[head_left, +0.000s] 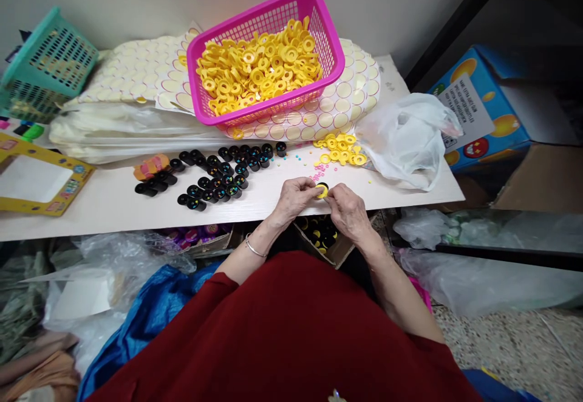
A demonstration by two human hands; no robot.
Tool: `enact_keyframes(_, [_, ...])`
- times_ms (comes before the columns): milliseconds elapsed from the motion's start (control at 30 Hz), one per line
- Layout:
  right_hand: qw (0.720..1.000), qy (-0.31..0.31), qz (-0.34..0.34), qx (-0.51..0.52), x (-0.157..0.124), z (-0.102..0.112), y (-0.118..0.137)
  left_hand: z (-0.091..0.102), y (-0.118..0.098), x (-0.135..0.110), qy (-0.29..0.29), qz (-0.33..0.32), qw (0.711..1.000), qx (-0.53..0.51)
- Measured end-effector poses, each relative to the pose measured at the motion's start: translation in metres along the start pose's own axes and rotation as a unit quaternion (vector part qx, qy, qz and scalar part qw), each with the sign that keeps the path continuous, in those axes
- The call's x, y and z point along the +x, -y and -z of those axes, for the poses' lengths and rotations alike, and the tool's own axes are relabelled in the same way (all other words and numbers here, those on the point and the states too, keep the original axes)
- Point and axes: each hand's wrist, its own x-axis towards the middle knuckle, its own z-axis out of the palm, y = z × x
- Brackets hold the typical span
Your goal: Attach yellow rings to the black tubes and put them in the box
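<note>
Near the table's front edge, my left hand and my right hand are closed together around a small black cup with a yellow ring-shaped cap on it. Most of the cup is hidden by my fingers. Just behind my hands lie tiny pink beads and a small pile of yellow ring caps. To the left stand several black cups, many with small coloured beads inside. Below the table edge, a cardboard box holds black-and-yellow pieces.
A pink basket full of yellow caps sits at the back on circle-printed sheets. A white plastic bag lies at right beside a blue carton. Orange sponge-like blocks, a yellow frame box and a teal basket are left.
</note>
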Motion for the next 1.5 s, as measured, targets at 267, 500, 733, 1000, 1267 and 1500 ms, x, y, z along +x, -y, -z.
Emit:
enact_keyframes(267, [0.994, -0.024, 0.006, 0.111, -0.004, 0.002, 0.007, 0.002, -0.005, -0.011, 0.003, 0.046, 0.998, -0.052])
enact_keyframes(500, [0.993, -0.031, 0.004, 0.115, -0.003, -0.002, 0.003, -0.001, -0.003, -0.013, 0.009, 0.048, 0.997, -0.06])
enact_keyframes(733, [0.994, -0.033, -0.074, 0.075, 0.009, -0.013, -0.013, 0.004, 0.013, 0.01, -0.07, -0.023, 0.997, 0.005])
enact_keyframes(1000, [0.995, -0.008, -0.076, 0.07, 0.013, -0.016, -0.016, -0.002, 0.023, 0.021, -0.025, -0.038, 0.996, 0.072])
enact_keyframes(1267, [0.978, -0.027, -0.116, 0.17, 0.009, -0.02, -0.018, -0.004, 0.023, 0.022, -0.001, -0.097, 0.983, 0.155])
enact_keyframes(1500, [0.853, -0.048, -0.321, 0.409, 0.01, -0.033, -0.004, -0.006, 0.021, 0.017, 0.0, -0.109, 0.978, 0.175])
